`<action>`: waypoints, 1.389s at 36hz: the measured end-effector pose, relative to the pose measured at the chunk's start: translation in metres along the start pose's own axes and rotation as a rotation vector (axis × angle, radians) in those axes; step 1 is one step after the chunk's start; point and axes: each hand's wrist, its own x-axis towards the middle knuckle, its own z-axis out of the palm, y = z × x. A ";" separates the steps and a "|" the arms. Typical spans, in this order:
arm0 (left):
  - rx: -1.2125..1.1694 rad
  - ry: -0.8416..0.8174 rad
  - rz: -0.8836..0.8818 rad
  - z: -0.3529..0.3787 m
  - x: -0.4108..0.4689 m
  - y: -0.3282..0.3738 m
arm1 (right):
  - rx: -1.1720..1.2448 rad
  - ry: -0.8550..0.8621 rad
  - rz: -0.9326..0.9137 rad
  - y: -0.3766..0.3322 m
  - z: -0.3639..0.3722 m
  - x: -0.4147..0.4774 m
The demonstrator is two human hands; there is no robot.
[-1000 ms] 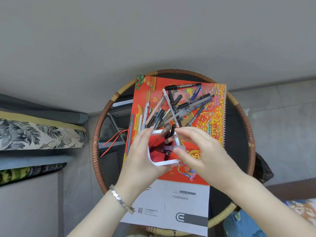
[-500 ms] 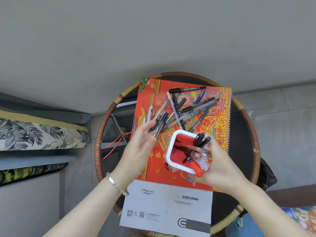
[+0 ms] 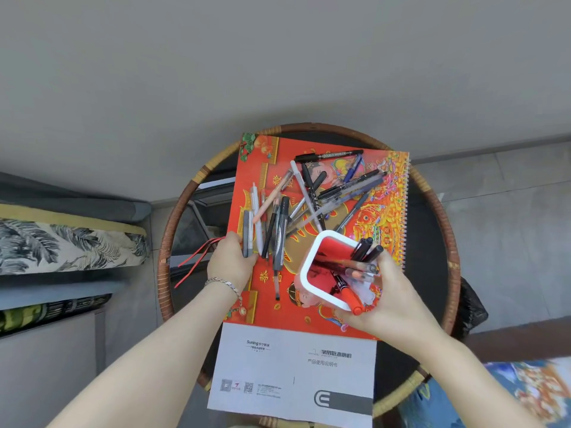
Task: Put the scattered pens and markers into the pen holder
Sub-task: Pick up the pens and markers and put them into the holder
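A white pen holder [image 3: 310,255] with a red inside is tilted toward me and held off the calendar by my right hand [image 3: 394,307]. Several dark pens and a red marker [image 3: 350,298] stick out of it. Many scattered pens and markers [image 3: 312,199] lie in a pile on the red calendar [image 3: 265,304]. My left hand [image 3: 230,262] is at the left end of the pile. Its fingers pinch the lower end of a grey pen [image 3: 245,230], which still lies beside a white pen [image 3: 256,217].
The calendar lies on a round dark glass table with a rattan rim [image 3: 163,242]. A white manual [image 3: 293,375] sits at the near edge. Red ribbons [image 3: 197,257] hang off the calendar's left side. A patterned cushion [image 3: 61,245] is at the left, and the floor [image 3: 509,242] shows at the right.
My right hand took the holder and moved it right, tilting it toward me. My left hand let go of the holder and moved left to the grey pen.
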 end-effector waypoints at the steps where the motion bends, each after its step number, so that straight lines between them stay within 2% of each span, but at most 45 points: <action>1: -0.009 -0.001 -0.004 0.001 0.000 0.000 | 0.005 0.000 0.006 0.001 0.001 -0.001; 5: 0.018 -0.044 -0.054 -0.001 -0.001 -0.001 | -0.014 0.010 0.008 0.002 0.003 -0.002; 8: -0.096 -0.035 -0.094 -0.010 -0.010 -0.004 | -0.015 -0.009 0.032 0.002 0.004 -0.004; 12: -0.563 0.032 -0.077 -0.040 -0.042 0.010 | -0.017 -0.004 0.007 0.000 0.004 -0.008; 16: -0.908 0.085 0.109 -0.073 -0.087 0.034 | -0.012 0.025 -0.023 -0.004 0.006 -0.009; 18: -1.111 0.039 0.243 -0.083 -0.107 0.044 | 0.000 0.030 -0.024 -0.006 0.009 -0.011; 21: -1.401 -0.090 0.350 -0.083 -0.128 0.054 | 0.027 0.030 -0.025 -0.013 0.012 -0.015; 25: -1.554 -0.136 0.345 -0.064 -0.140 0.066 | 0.022 0.025 -0.067 -0.021 0.017 -0.020; 30: -1.543 -0.018 0.297 -0.045 -0.136 0.078 | -0.003 0.040 -0.080 -0.023 0.023 -0.025; 35: -1.197 0.072 0.373 -0.042 -0.140 0.083 | 0.017 0.079 -0.086 -0.022 0.024 -0.028; 39: -1.039 0.151 0.526 -0.036 -0.143 0.068 | 0.036 0.086 -0.047 -0.017 0.022 -0.029; 43: -0.816 0.258 0.771 -0.032 -0.139 0.053 | 0.040 0.094 -0.029 -0.015 0.022 -0.031; 45: -0.659 0.236 0.828 -0.027 -0.136 0.047 | 0.032 0.109 -0.040 -0.015 0.023 -0.031; 47: -0.532 0.150 0.794 -0.022 -0.132 0.044 | 0.027 0.110 -0.036 -0.016 0.023 -0.030; 50: -0.457 0.004 0.803 -0.020 -0.128 0.044 | 0.028 0.103 -0.015 -0.011 0.020 -0.027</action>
